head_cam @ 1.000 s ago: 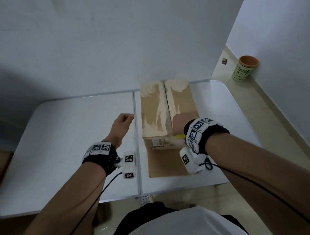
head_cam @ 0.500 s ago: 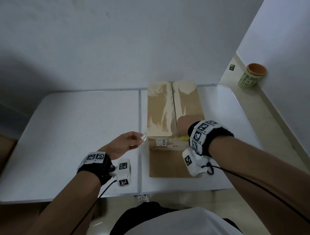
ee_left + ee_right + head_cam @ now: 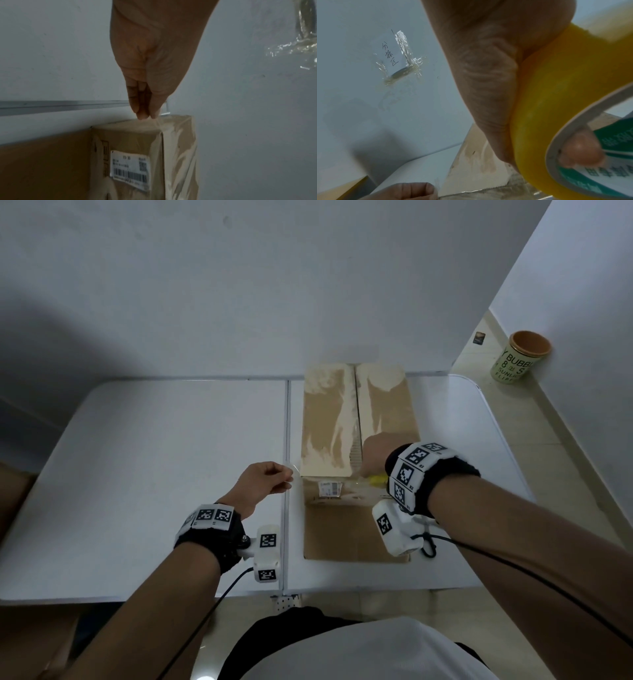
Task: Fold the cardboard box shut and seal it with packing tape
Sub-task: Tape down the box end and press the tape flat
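Observation:
A brown cardboard box (image 3: 356, 419) lies on the white table (image 3: 137, 474) with its two top flaps folded shut. My right hand (image 3: 373, 453) rests at the box's near top edge and grips a yellow roll of packing tape (image 3: 556, 94), thumb inside the core. A clear tape strip (image 3: 159, 121) runs from the roll across the near edge to the left corner. My left hand (image 3: 289, 475) pinches that strip's free end just left of the box, above the barcode label (image 3: 130, 171).
The table's back edge meets a white wall; a taped note (image 3: 397, 58) is stuck on it. A seam (image 3: 287, 422) splits the tabletop just left of the box. A green paper tub (image 3: 520, 357) stands on the floor at the right.
My left hand has come back toward me from beside the box and now pinches the tape end at the near left corner. The right hand stays put with the roll.

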`<state>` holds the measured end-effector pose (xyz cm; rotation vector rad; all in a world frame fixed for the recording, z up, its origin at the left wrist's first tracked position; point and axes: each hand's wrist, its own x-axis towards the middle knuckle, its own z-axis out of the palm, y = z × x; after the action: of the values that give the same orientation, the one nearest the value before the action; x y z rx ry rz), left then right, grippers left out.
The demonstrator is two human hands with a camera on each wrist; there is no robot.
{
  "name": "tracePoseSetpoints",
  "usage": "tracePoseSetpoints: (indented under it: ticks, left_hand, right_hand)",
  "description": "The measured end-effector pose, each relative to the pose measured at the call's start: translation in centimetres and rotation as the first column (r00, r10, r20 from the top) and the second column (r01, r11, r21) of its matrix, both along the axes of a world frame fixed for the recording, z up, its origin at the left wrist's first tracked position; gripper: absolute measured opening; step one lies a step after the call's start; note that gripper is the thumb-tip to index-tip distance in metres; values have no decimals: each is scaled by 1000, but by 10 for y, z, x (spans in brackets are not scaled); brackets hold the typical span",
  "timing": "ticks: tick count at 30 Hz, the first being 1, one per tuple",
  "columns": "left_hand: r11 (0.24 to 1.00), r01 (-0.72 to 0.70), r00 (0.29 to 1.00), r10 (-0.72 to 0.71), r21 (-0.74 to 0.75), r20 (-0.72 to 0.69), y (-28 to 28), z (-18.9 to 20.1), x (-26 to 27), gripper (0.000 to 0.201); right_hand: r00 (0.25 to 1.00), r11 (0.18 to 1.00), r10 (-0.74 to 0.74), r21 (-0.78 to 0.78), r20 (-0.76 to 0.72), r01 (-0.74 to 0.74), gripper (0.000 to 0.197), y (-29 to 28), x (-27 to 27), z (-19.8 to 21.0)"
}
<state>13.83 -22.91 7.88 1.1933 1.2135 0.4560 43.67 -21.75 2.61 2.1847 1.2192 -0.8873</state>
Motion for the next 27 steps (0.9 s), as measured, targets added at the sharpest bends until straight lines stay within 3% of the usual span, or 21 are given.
tracePoseSetpoints:
  ticks: [3,4,5,8,9,10,13,15,18,23,27]
  left_hand:
    - [997,-55,998,56,60,-14,-2,-5,12,10]
    - [995,-73,997,74,65,-13,-2,-6,14,10]
    - [994,-87,996,89,67,-16,-4,-7,17,9]
    - [993,-103,994,105,63,-30,-7,-10,23,9]
    - [993,-102,994,104,61,-38,-8,-11,24,10]
    - [993,-100,994,103,61,-44,-8,-11,26,10]
    - [989,-124,990,130,82,-63,-9,-12,32,6]
    - [977,-179,979,189,120,-80,-12,-9,37,12]
    - [969,-238,965,244,69,-94,-12,-8,45,26]
    - [931,-346,934,331,-111,-134,-6,-8,29,19]
    - [969,-200,979,205,-144,16,-15,5,30,28]
  right_hand:
    - [999,999,41,5,-31,-41,49,12,13,-28]
    - [998,999,37,-25,-42,-38,47,5,3,-6]
    - [997,997,73,-26,-2,-73,49,8,10,-17]
    - [989,988,147,34,18,-148,68,33,54,-102]
    - [986,984,167,59,18,-167,71,34,50,-93]
    - [979,978,203,43,14,-203,68,25,33,-55]
    - [939,942,333,12,79,-335,26,-35,-54,127]
    - [909,912,406,18,95,-409,19,-50,-70,166]
    - [904,900,418,98,91,-425,15,-58,-73,172]
    - [908,909,407,48,100,-413,18,-58,-75,176]
    - [895,903,428,-19,126,-429,16,-49,-72,163]
